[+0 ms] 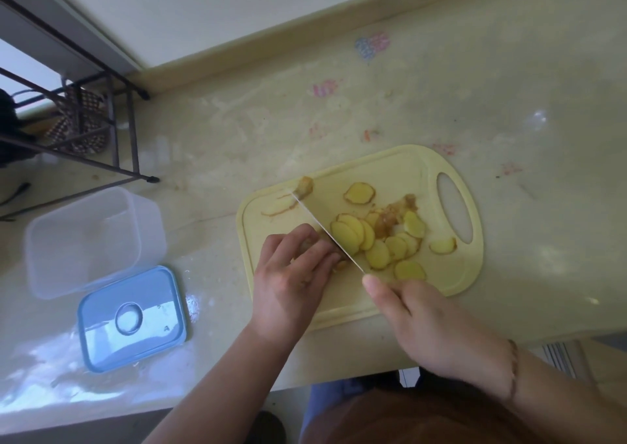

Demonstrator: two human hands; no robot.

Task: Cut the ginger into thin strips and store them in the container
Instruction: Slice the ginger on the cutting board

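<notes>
A pale yellow cutting board lies on the counter. Several round ginger slices are fanned out on it right of the knife blade, which runs edge-down diagonally across the board. My right hand grips the knife handle, index finger laid along the spine. My left hand has its fingers curled over a ginger piece just left of the blade; that piece is mostly hidden. Peel scraps lie at the board's far edge. The clear plastic container sits empty at the left, its blue lid beside it.
A dark metal rack stands at the counter's back left, against the wall. The counter's front edge runs just behind my forearms. Faded coloured marks dot the counter beyond the board.
</notes>
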